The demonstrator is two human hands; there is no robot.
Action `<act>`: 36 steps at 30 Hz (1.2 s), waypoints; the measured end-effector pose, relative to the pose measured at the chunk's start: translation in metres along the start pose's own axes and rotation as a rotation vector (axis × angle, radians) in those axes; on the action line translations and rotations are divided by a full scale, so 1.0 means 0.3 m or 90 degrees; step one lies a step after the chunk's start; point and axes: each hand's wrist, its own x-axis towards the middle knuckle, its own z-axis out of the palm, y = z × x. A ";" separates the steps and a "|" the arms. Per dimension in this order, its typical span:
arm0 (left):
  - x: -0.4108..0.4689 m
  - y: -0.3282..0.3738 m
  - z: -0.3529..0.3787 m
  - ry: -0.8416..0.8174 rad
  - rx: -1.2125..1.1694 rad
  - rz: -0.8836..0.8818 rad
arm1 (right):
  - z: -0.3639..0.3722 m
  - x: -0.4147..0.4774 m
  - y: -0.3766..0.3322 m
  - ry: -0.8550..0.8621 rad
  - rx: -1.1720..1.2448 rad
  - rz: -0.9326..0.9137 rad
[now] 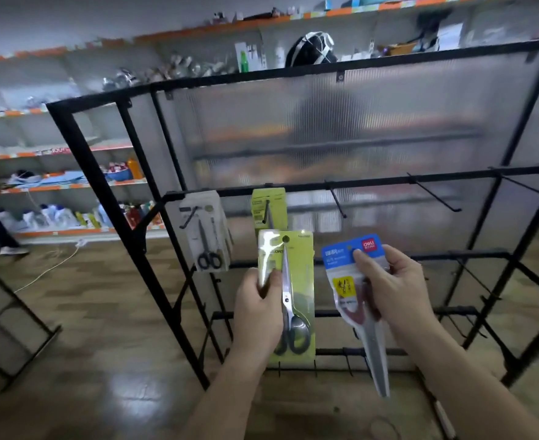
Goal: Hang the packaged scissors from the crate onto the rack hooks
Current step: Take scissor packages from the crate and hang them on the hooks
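- Green-card scissors pack (306, 271): upright, low in the view at about 6 o'clock from frame centre, in front of the rack (101, 192) and not on any hook.
- Left hand (255, 312): clamped on the green-card pack's left edge, thumb across the front.
- Blue-topped scissors pouch (341, 258): at 3 o'clock of the green-card pack, just beside it, tilted with the blade tip pointing to 5 o'clock.
- Right hand (398, 287): fingers curled round the pouch, thumb pressed on its blue header.
- Hung green pack (274, 204): on a hook at 12 o'clock of the held green-card pack.
- Hung grey pack (209, 242): on a hook at 10 o'clock.
- Bare hooks (337, 201) (434, 193): on the same rail, towards 1 and 2 o'clock.
- Translucent panel (325, 122): backs the rack.
- Store shelves (55, 185): stocked, at 9 o'clock.
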 end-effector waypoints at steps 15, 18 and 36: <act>0.307 -0.091 -0.039 -0.039 -0.016 -0.032 | 0.105 0.125 0.030 0.157 -0.014 -0.057; 0.340 -0.106 -0.030 -0.023 0.035 -0.034 | 0.111 0.147 0.040 0.149 -0.021 -0.060; 0.442 -0.178 0.005 -0.002 0.176 0.003 | 0.095 0.348 0.123 0.185 -0.050 -0.016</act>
